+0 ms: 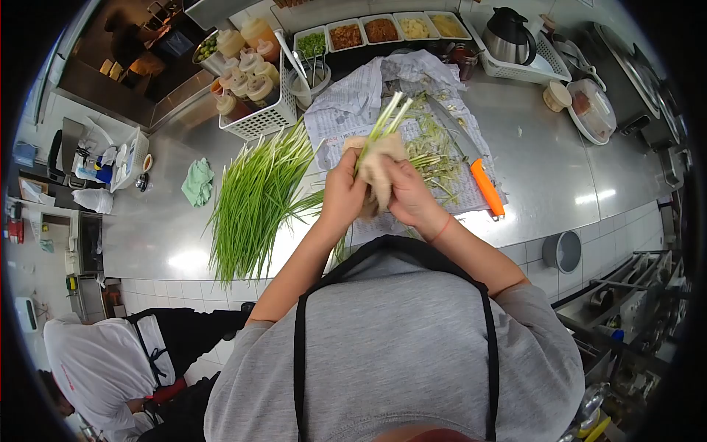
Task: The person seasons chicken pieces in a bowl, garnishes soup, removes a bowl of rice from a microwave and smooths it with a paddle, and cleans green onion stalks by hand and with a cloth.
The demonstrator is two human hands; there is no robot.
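My left hand is closed around a small bunch of green chives, whose white ends point up and away from me. A beige cloth is wrapped about the stalks, and my right hand grips it, pressed close beside the left. Beneath both hands lies newspaper strewn with trimmed stalks and peelings. To the left, a large pile of long green chives rests on the steel counter. A knife with an orange handle lies on the paper's right side, its blade pointing away from me.
A white basket of sauce bottles stands behind the chive pile. Food trays line the back wall. A green cloth lies at left; a steel jug stands back right. A person in white is at lower left.
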